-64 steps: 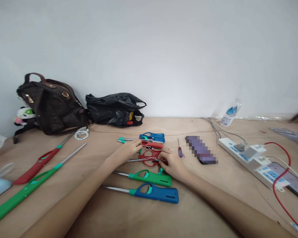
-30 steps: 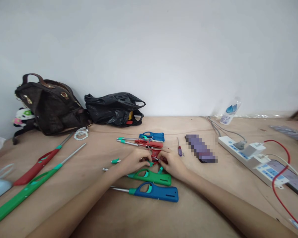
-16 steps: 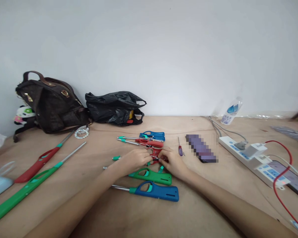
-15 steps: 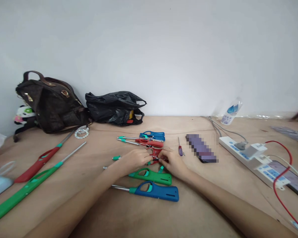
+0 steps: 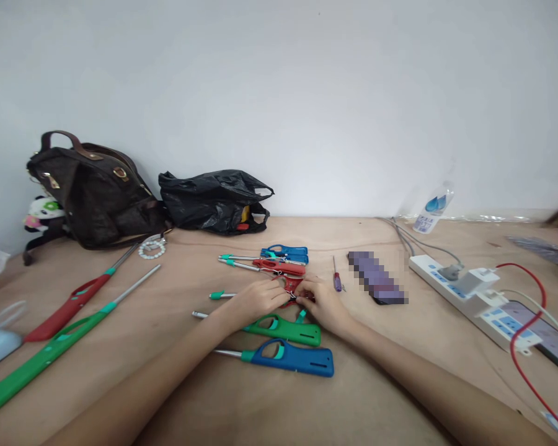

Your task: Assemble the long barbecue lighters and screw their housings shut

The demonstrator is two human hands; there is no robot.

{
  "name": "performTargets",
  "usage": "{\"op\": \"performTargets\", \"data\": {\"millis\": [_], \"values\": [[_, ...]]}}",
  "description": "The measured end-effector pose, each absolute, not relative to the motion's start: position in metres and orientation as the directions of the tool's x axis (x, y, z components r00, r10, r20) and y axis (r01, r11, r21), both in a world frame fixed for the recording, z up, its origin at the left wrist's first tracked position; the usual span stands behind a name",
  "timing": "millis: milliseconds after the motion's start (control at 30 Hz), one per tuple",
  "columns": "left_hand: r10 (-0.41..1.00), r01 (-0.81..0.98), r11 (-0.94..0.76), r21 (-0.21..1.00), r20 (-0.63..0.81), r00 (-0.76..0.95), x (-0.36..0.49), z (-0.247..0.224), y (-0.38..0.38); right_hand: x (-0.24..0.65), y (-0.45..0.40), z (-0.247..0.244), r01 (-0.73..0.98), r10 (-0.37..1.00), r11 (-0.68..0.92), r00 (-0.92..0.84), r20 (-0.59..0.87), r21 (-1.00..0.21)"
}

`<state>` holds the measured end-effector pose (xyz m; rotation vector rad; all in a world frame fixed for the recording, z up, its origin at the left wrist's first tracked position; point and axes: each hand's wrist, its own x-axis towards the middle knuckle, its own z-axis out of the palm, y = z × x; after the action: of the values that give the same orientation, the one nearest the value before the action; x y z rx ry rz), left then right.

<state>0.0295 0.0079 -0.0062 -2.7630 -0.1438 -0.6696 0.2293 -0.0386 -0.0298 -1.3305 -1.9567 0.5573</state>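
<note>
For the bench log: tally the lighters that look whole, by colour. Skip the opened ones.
Green: 2 (left green lighter, near green lighter)
Blue: 1 (near blue lighter)
Red: 1 (left red lighter)
Total: 4

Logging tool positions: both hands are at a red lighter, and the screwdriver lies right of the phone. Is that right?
One slip: the screwdriver lies left of the phone, as the head view shows. The left hand and right hand are indeed at a red lighter.

left hand (image 5: pixel 263 298) | moved closer to right hand (image 5: pixel 324 303) | since 2.1 s ago
</note>
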Motion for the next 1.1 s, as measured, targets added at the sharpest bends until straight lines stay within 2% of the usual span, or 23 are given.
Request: {"op": "performTargets", "data": {"millis": [133,567,767,1100], "values": [[0.032,0.164,-0.959,-0.231,0.487,0.873,0.028,-0.007,0.008,0.229,-0.037,-0.030,0.601,0.932,0.362,-0.223,0.285,-0.713],[0.223,0.269,-0.963,-0.036,0.457,0.861,0.025,-0.014,0.008,0.231,-0.033,-0.040,0.521,0.933,0.361,-0.189,0.307,-0.773],[0.238,0.291,-0.956,-0.046,0.460,0.856,0.025,-0.017,0.010,0.230,-0.034,-0.039,0.452,0.935,0.355,-0.172,0.311,-0.818],[0.251,0.334,-0.938,-0.095,0.481,0.840,0.026,-0.022,0.013,0.227,-0.036,-0.041,0.450,0.927,0.372,-0.141,0.346,-0.812]]}}
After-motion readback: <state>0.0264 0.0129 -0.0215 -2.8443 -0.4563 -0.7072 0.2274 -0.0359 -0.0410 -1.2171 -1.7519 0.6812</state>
